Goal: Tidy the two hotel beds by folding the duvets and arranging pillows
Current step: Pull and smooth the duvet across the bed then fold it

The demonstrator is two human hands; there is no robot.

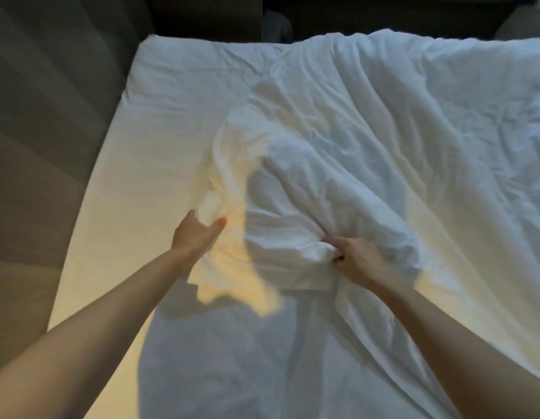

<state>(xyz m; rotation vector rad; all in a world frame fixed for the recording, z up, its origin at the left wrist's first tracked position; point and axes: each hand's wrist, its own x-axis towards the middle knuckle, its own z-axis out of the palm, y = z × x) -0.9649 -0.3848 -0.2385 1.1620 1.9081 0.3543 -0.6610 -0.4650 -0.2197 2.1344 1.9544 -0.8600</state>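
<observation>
We see one bed [148, 140] filling most of the view, white fitted sheet bare along its left side and near edge. White duvet [414, 140] lies crumpled over the right half and centre of the bed, running up to the far right corner, heavily creased; its near-left part is bunched into a raised heap at mid-bed. Grey padded surface [48, 116] runs down the left of the bed, touching its side; we cannot tell if it is wall or floor. Dark panel [202, 16] sits beyond the far end. A large shadow [220, 358] falls on the sheet in front of us, warm light on both sides of it.

Both bare forearms reach in from the bottom corners. Left hand [197, 232] grips a gathered ridge of duvet, thumb and fingers curled into the cloth, the bunch lifted a little off the sheet. Right hand [358, 261] is knuckles up, fingers dug into a thick fold of the duvet's near edge. Hands are well apart, the heap between them. No pillow visible.
</observation>
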